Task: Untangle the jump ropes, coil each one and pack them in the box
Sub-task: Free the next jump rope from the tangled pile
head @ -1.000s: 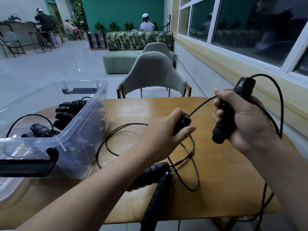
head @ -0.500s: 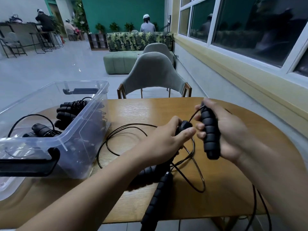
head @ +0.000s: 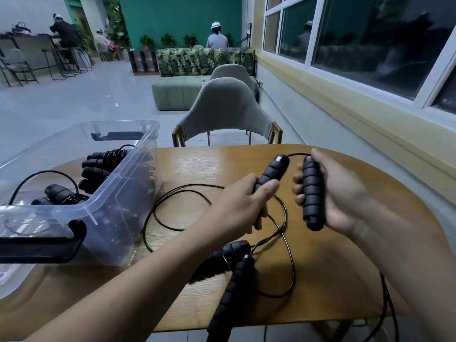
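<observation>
**Handles paired, coil not yet wound**

The step in hand looks like the gathering of one jump rope before coiling. The left grip [head: 243, 206] is closed round the lower part of one black foam handle [head: 271, 174], which tilts up and to the right. The right grip [head: 335, 193] is wrapped round a second handle [head: 312, 193], held almost upright just beside the first but not touching it. A short arc of cord [head: 297, 155] shows between their tops. The rest lies in loose loops on the worktop [head: 345, 267] to the left and near, and one strand hangs over the near right edge.

Both forearms reach in from the near side, the left crossing low over the worktop and the right coming in with the palm turned leftward.

Next, by my reading, the two handles should go together into one grip, leaving the other free to draw in the slack. The loops cross another rope [head: 232, 280], whose handles lie near the front edge, so the cords may snag.

The clear box [head: 138, 183] stands at far left and already holds coiled ropes [head: 103, 164].
</observation>
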### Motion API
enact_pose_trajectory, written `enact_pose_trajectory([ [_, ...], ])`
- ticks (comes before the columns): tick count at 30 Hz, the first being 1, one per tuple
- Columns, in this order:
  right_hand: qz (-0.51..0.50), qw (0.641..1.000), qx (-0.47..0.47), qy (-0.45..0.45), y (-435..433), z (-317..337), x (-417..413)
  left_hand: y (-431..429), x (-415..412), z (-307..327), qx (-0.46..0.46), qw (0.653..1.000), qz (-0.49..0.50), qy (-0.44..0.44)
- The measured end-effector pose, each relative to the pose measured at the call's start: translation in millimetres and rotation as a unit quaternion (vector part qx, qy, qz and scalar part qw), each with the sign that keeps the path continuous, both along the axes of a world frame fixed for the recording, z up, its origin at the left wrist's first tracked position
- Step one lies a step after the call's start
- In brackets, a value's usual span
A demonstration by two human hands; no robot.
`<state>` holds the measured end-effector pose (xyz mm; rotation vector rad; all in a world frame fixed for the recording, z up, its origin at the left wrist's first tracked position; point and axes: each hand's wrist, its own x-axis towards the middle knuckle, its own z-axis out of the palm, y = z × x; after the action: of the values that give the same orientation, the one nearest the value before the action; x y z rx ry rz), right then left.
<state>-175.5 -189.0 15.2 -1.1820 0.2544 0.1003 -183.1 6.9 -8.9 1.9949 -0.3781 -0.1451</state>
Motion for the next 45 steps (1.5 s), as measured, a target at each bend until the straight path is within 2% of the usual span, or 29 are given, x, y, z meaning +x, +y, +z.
enact_pose_trajectory([
  [2,0.046,0.998,0.0,0.031,12,-6,-7,-6,-3,0,-0.112,0.991,0.027,0.073],
  [4,0.098,0.994,0.001,0.042,24,-12,-18,-11,-6,0,-0.185,0.968,0.055,0.159],
  [7,0.124,0.991,-0.012,0.038,31,-17,-27,-11,-8,2,-0.239,0.932,0.1,0.253],
  [9,0.111,0.992,-0.046,0.024,27,-17,-28,-8,-9,3,-0.259,0.915,0.126,0.283],
  [12,0.102,0.991,-0.081,0.006,21,-17,-31,-2,-12,2,-0.244,0.917,0.143,0.281],
  [18,0.109,0.989,-0.097,-0.022,20,-23,-40,5,-28,1,-0.228,0.923,0.095,0.295],
  [29,0.059,0.98,-0.168,-0.085,24,-32,-45,22,-24,-5,-0.165,0.967,0.026,0.195],
  [40,0.011,0.977,-0.181,-0.114,31,-33,-48,27,-23,-5,-0.143,0.975,0.01,0.17],
  [45,0.051,0.965,-0.225,-0.125,38,-26,-58,25,-24,-4,-0.152,0.975,0.016,0.159],
])
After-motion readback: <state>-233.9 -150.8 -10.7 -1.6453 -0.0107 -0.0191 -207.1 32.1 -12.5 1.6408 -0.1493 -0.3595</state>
